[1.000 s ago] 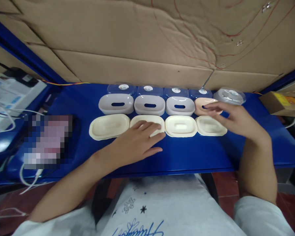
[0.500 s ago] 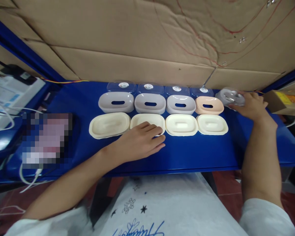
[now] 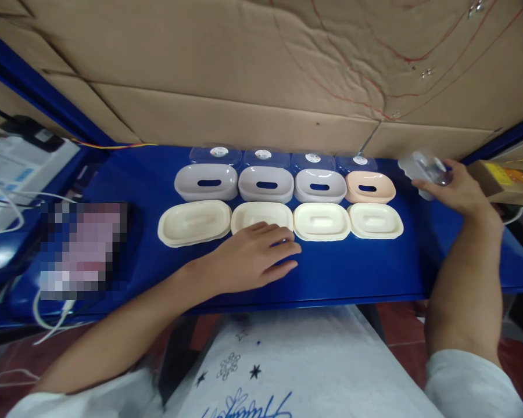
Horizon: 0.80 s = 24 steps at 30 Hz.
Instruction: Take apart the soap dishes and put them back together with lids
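Note:
My left hand [image 3: 257, 258] rests at the front edge of a cream oval tray [image 3: 248, 215], its fingers spread and nothing held. Similar cream trays [image 3: 321, 222] line up beside it. Behind them stand grey soap boxes [image 3: 265, 184] with slotted bottoms and one peach soap box [image 3: 370, 187]. Clear lids [image 3: 220, 153] with round stickers form the back row. At the right, my right hand [image 3: 459, 188] grips a clear plastic piece [image 3: 425, 171] between thumb and fingers, tilted and blurred; its exact kind cannot be made out.
Everything lies on a blue bench [image 3: 357, 270] against a cardboard wall [image 3: 226, 110]. A blurred-out phone-like device [image 3: 85, 244] with a white cable lies at the left. An open cardboard box [image 3: 505, 183] stands at the far right, near my right hand.
My right hand has shifted slightly right, tilting the clear plastic piece. My left hand has slid a little right and towards me, its fingers spreading. The rows stay put.

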Available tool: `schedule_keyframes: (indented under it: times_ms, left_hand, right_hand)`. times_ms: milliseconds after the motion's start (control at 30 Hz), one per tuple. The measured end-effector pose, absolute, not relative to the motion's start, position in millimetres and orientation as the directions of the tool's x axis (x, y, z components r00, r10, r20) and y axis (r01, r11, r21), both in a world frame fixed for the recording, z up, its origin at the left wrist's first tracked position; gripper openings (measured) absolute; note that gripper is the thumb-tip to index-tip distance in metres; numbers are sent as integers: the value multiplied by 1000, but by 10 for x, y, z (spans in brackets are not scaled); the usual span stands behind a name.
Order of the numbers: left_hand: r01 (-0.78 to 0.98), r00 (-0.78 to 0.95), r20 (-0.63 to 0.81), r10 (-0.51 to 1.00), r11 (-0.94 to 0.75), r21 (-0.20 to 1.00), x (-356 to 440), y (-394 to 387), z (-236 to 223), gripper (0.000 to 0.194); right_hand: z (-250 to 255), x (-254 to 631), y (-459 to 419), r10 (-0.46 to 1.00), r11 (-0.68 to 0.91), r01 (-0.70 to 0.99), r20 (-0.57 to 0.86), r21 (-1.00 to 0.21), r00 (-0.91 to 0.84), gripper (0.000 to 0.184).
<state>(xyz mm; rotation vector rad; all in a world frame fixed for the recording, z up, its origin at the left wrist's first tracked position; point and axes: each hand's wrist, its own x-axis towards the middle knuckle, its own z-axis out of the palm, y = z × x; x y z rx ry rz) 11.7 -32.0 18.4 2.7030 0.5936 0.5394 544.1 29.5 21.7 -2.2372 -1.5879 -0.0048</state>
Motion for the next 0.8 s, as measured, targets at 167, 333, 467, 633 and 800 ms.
schedule_keyframes:
  times_ms: [167,333,467,633,800]
  left_hand:
    - [16,818,82,569,-165,986,206,-414,175,85]
    - [-133,725,-45,687,203,970,369,-431,-21,137]
    - [-175,661,48,749,92,980,406,-508,-46,128]
    - [-169,611,69,788,45,985,392,-543,-2,104]
    - [-165,639,8,769,127,978,366,-473,-32,101]
  right_hand:
    - [549,4739,44,914,89,856,384,-509,133,113]
    - [558,3605,-309,809,553,668,132,-497,-572,111]
    - [442,3260,-446,720,607,585,61,-538,-691,125]
    - [395,3309,-426,730,618,576,119,-535,-673,126]
    - [425,3659,-171,836,549,683,319,-481,-447,103]
